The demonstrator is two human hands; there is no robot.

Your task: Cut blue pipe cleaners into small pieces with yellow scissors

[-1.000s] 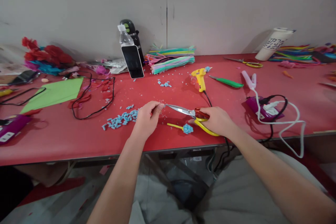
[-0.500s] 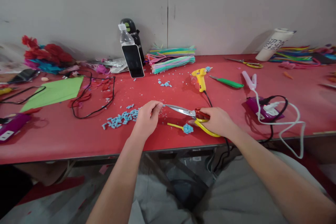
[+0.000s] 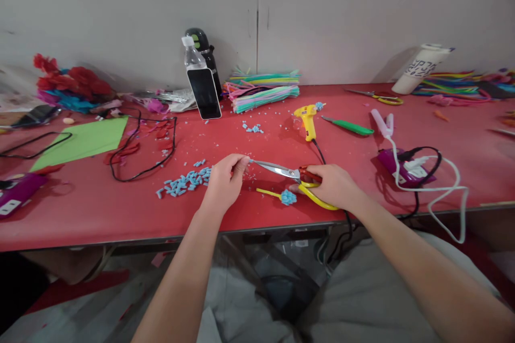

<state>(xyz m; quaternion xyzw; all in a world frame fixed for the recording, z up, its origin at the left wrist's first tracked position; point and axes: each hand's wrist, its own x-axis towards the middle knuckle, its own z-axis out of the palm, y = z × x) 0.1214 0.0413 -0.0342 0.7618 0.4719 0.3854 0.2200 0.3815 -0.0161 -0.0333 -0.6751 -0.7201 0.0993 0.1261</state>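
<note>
- Two hands of yours are over the red worktop (image 3: 132, 209): your left hand (image 3: 225, 179) pinches a tiny light-blue piece (image 3: 250, 160).
- Your right hand (image 3: 333, 186) is wrapped around steel scissors with red-and-yellow handles (image 3: 286, 172), blade tips at that piece.
- Hardly anything has shifted this past second, so the work seems at the same point.
- Light-blue fuzzy snippets (image 3: 185, 183) lie left; a blue-headed, yellow-stemmed flower (image 3: 288, 197) lies near.

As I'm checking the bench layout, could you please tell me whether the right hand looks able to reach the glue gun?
Probably yes: the glue gun lies beyond the right hand, and only its cord shows between them. However, that hand holds the scissors, which would likely need setting down first.
</note>
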